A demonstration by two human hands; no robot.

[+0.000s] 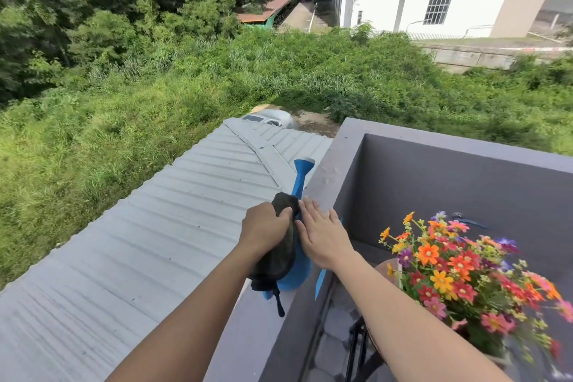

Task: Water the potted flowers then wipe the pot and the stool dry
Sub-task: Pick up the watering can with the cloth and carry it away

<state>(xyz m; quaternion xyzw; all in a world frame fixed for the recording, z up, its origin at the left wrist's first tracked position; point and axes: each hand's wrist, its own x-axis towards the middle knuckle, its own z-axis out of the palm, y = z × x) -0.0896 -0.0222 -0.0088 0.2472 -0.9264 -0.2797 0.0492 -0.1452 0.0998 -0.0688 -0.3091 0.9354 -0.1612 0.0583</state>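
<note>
Your left hand (263,226) has its grip closed around a dark cloth (277,257), fingers curled over the top edge while the rest of the cloth hangs down below the grip and ends in a short cord. Pressed right behind the cloth is a blue watering can (299,270), standing on the grey balcony wall (248,335); its spout (302,174) rises up and away from your grip, past the wall's edge and over the ribbed metal roof (139,242) further left. Just to the right, your right hand (322,240) lies flat and open, fingers stretched out together, holding nothing; it rests against the can's side, almost touching the cloth. Further right and lower than that open hand stand the potted flowers (459,273), orange, red, pink and purple, inside the balcony. The pot itself is mostly hidden by blooms and your forearm. A brown stool edge (384,267) shows just under the flowers.
</note>
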